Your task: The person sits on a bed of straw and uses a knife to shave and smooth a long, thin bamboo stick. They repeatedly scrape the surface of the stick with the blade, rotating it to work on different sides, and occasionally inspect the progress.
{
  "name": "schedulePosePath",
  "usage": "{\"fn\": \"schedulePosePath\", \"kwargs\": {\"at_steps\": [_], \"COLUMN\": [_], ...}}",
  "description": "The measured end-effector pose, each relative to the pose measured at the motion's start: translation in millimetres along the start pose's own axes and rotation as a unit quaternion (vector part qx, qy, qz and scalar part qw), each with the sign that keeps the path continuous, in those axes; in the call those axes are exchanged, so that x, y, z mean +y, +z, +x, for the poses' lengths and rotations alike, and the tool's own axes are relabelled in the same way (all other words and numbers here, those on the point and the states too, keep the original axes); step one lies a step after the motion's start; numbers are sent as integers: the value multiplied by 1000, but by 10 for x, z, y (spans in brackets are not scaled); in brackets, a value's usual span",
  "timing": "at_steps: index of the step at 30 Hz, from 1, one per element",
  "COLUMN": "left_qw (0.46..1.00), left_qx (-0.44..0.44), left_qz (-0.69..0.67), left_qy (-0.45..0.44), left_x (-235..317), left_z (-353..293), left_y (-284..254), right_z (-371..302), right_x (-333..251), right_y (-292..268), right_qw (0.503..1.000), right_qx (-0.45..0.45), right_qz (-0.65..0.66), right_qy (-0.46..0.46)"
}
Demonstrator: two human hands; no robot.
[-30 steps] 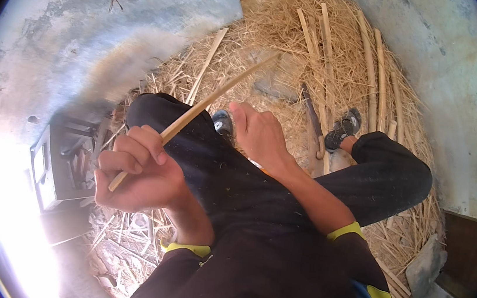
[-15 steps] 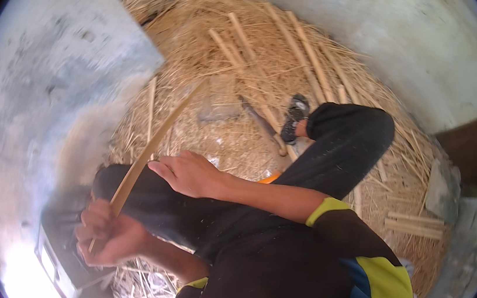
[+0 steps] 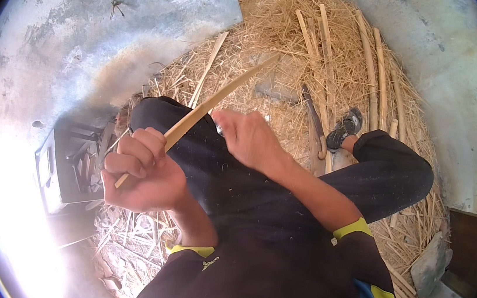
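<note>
In my left hand [image 3: 145, 171] is a long, pale bamboo strip [image 3: 215, 99]. The fingers wrap round its lower end, and a short stub pokes out below them. From there the strip slants up and away to the right over my bent left leg, narrowing toward its far tip. My right hand [image 3: 251, 141] is beside the strip on its right, closed, with the thumb side toward it. A small shiny bit [image 3: 219, 129] shows at the thumb; the rest of what these fingers hold is hidden. Whether this hand touches the strip I cannot tell.
Shavings [image 3: 289, 13] cover the floor. A tool with a dark blade and wooden handle [image 3: 315, 128] lies near my shoe [image 3: 345, 129]. Long bamboo pieces [image 3: 379, 77] lie at the far right. A dark box-like frame [image 3: 75, 163] stands at left; a grey slab [image 3: 431, 265] is at right.
The view has turned, so floor and legs sit further right. My left hand still grips the strip, and my right hand stays closed beside it. An orange thing by my leg has gone from sight.
</note>
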State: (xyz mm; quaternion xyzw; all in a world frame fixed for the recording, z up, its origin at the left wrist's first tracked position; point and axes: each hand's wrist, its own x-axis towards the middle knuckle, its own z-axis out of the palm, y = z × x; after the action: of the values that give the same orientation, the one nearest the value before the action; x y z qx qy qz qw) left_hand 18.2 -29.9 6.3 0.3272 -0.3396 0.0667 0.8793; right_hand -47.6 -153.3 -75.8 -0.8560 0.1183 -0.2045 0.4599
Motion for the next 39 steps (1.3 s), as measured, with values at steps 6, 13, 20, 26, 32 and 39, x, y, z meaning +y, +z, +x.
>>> {"fn": "schedulePosePath", "kwargs": {"at_steps": [6, 13, 20, 26, 32, 39], "left_qw": [999, 999, 999, 999, 999, 999], "left_qx": [-4, 5, 8, -23, 0, 21], "left_qz": [-31, -28, -21, -13, -6, -13], "left_qy": [-22, -13, -29, -23, -33, -37], "left_x": [19, -26, -23, -6, 29, -6], "left_z": [-69, -46, -23, 4, 44, 52], "left_y": [13, 18, 0, -30, -70, -89], "right_z": [48, 86, 133, 205, 241, 350], "right_x": [208, 346, 782, 608, 530, 1069], "right_y": [-26, -37, -30, 44, 37, -27], "right_qw": [995, 991, 975, 987, 988, 972], "right_qx": [21, 30, 39, 4, 10, -15], "right_qz": [-69, -102, -179, -130, -126, -152], "right_qy": [63, 80, 127, 98, 83, 180]}}
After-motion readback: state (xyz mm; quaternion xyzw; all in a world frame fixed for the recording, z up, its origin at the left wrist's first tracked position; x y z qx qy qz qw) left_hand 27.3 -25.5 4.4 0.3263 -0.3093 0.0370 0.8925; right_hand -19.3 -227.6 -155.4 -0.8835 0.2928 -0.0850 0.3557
